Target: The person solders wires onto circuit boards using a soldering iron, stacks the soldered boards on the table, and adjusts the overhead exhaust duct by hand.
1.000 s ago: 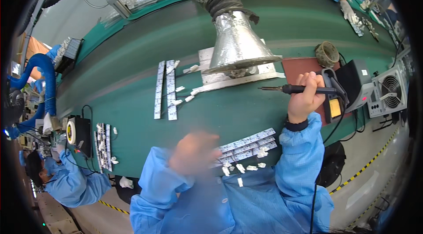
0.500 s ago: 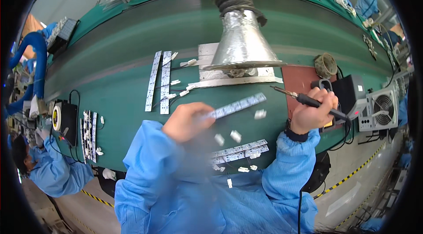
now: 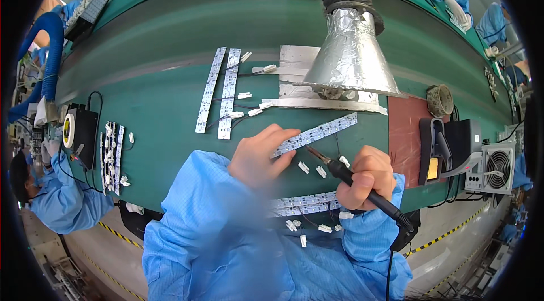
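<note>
My left hand [image 3: 262, 152] pinches the left end of a white circuit board strip [image 3: 323, 132] dotted with small components. The strip is tilted, its far end up to the right. In my right hand [image 3: 369, 178] is a soldering iron [image 3: 341, 172] with a black handle and cable. Its tip is at the strip's lower edge, close to my left fingers; whether it touches, I cannot tell. White connectors [image 3: 321, 172] on thin wires hang or lie just below the strip. More strips [image 3: 309, 203] lie nearer my body, partly behind my right hand.
Two strips [image 3: 229, 94] with wired connectors lie left of a foil-covered extraction hood [image 3: 352, 57]. A soldering iron stand [image 3: 433, 151] and a round pot [image 3: 439, 101] are at right. Further strips [image 3: 111, 156] lie left beside a black device [image 3: 82, 137]. Co-workers sit left and far right.
My right hand has brought the soldering iron left and down, from near the stand to the strip. The strip stays in my left hand, now less blurred. The view has shifted slightly.
</note>
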`<state>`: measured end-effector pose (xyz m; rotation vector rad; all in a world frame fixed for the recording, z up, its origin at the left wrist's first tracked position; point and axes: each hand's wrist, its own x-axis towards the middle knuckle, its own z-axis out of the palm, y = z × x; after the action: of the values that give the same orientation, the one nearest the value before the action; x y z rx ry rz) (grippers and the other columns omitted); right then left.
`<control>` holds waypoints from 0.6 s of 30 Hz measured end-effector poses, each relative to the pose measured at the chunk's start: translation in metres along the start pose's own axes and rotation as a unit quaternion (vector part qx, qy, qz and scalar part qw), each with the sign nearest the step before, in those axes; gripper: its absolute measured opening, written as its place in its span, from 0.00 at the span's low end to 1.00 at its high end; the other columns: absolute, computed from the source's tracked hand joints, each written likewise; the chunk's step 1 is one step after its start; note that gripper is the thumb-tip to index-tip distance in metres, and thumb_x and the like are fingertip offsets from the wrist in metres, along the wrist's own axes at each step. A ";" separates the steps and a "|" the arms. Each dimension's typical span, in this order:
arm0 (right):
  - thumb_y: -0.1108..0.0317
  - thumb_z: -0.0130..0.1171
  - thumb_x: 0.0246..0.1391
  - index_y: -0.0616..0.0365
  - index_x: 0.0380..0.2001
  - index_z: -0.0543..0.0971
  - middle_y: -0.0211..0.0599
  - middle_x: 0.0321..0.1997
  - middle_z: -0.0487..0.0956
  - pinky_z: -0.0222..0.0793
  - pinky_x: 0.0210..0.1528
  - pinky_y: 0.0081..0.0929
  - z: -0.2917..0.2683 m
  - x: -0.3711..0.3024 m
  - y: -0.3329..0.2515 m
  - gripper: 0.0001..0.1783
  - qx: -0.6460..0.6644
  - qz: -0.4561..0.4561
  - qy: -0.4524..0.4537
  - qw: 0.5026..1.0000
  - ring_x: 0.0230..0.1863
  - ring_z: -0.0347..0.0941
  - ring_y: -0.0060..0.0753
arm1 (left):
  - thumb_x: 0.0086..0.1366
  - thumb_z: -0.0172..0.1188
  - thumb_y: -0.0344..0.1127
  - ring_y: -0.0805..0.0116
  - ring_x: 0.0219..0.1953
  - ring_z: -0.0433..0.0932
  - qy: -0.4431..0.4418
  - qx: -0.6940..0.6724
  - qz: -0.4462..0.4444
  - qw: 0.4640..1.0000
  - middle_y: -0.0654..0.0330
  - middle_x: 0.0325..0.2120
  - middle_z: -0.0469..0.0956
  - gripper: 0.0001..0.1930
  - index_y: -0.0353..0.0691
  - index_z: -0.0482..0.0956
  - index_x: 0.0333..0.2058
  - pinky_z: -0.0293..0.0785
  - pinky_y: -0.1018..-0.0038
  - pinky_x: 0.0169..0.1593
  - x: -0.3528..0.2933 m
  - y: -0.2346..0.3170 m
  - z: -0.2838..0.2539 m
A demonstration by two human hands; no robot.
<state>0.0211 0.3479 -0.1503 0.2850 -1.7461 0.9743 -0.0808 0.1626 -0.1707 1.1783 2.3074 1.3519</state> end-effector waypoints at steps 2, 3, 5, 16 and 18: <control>0.71 0.48 0.61 0.59 0.24 0.63 0.31 0.10 0.59 0.48 0.14 0.27 0.001 -0.001 0.001 0.11 0.008 -0.002 -0.025 1.000 0.10 0.54 0.24 | 0.56 0.67 0.25 0.56 0.30 0.78 -0.002 0.003 0.006 1.000 0.53 0.33 0.77 0.21 0.37 0.79 0.50 0.75 0.67 0.32 0.000 -0.001 0.000; 0.71 0.48 0.61 0.59 0.24 0.63 0.31 0.10 0.59 0.48 0.14 0.27 0.001 -0.001 0.001 0.11 0.008 -0.001 -0.027 1.000 0.10 0.54 0.24 | 0.56 0.67 0.25 0.56 0.30 0.78 -0.002 0.001 0.006 1.000 0.53 0.33 0.77 0.21 0.37 0.79 0.50 0.75 0.67 0.32 0.000 -0.001 0.000; 0.71 0.49 0.61 0.59 0.25 0.63 0.31 0.11 0.59 0.48 0.14 0.27 0.000 -0.002 0.001 0.11 0.008 0.002 -0.042 0.999 0.10 0.54 0.24 | 0.56 0.67 0.25 0.55 0.30 0.78 0.001 -0.006 0.016 1.000 0.53 0.32 0.77 0.21 0.36 0.79 0.50 0.75 0.66 0.33 0.000 -0.001 0.000; 0.70 0.49 0.62 0.58 0.26 0.62 0.31 0.11 0.59 0.48 0.14 0.28 0.001 -0.002 0.001 0.11 0.007 0.016 -0.069 0.997 0.10 0.53 0.25 | 0.55 0.68 0.25 0.54 0.31 0.79 -0.001 -0.007 0.016 1.000 0.53 0.32 0.77 0.21 0.36 0.80 0.49 0.76 0.66 0.33 -0.001 -0.004 -0.001; 0.70 0.49 0.62 0.58 0.26 0.62 0.31 0.12 0.59 0.48 0.14 0.28 0.000 -0.002 0.001 0.11 0.006 0.014 -0.069 0.997 0.10 0.53 0.25 | 0.55 0.68 0.25 0.54 0.31 0.79 -0.002 -0.009 0.012 1.000 0.52 0.32 0.77 0.20 0.36 0.80 0.49 0.76 0.66 0.33 -0.001 -0.004 0.000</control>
<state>0.0207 0.3480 -0.1524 0.3433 -1.8754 1.0063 -0.0825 0.1610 -0.1741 1.2053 2.2816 1.3732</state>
